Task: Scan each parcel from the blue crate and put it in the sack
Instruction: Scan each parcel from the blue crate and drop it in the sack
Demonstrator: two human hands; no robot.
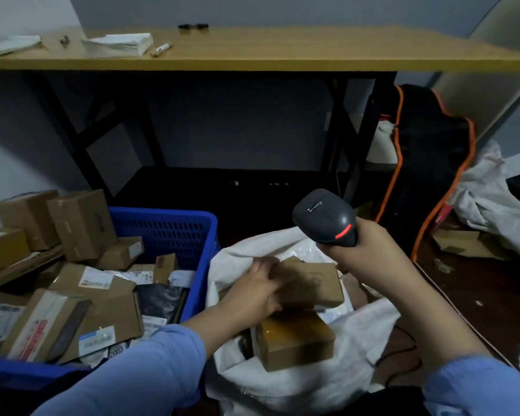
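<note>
The blue crate [174,226] stands at the lower left, piled with several cardboard parcels [81,223] and mailers. To its right gapes the white sack [300,382], with a brown taped box [294,340] lying inside. My left hand [255,289] grips a small cardboard parcel [312,283] over the sack's mouth; the parcel is blurred. My right hand [370,247] holds a black barcode scanner [324,217] upright above the sack, its red band lit.
A wooden table [252,52] with black legs spans the back, with papers and a marker on top. A black bag with orange trim [427,163] leans at the right, white sacks and a flattened cardboard piece beyond it. A black cable runs across the floor.
</note>
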